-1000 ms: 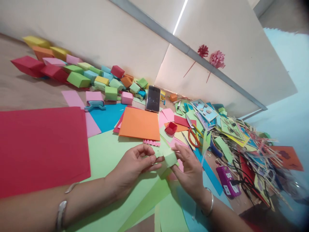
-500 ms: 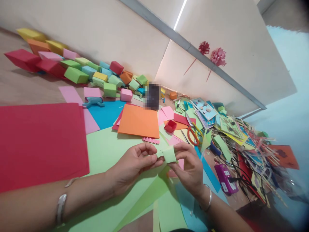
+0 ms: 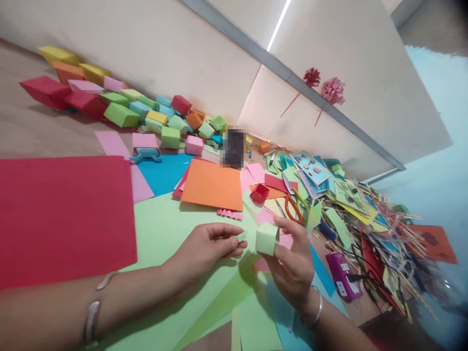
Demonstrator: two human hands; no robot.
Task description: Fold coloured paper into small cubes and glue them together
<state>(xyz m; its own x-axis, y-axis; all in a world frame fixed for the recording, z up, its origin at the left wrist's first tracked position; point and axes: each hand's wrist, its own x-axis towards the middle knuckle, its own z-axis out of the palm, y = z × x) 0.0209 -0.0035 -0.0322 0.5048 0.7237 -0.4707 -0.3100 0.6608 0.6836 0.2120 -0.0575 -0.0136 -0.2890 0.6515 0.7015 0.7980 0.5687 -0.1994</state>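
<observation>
My right hand (image 3: pixel 292 258) is closed around a small pale green paper box (image 3: pixel 266 239), with fingers and thumb at its right side. To the left, my left hand (image 3: pixel 215 243) pinches a tiny pale green paper piece (image 3: pixel 242 237) between thumb and fingertips. A narrow gap separates this piece from the box. Both hands are over a large light green paper sheet (image 3: pixel 161 234). Just beyond my left fingertips lies a pleated pink paper strip (image 3: pixel 229 214). A small open red paper box (image 3: pixel 260 193) sits past my right hand.
Orange paper (image 3: pixel 212 185) lies ahead, red sheets (image 3: pixel 66 219) at the left. Several folded paper boxes (image 3: pixel 120 114) line the wall. Scissors (image 3: pixel 292 204), a purple power strip (image 3: pixel 343 275) with cables, and piled cards and sticks (image 3: pixel 365 204) occupy the right side.
My hands have drawn apart. The right hand, holding the box, has shifted right and turned it, while the tiny piece stays in my left fingers. The view has shifted slightly.
</observation>
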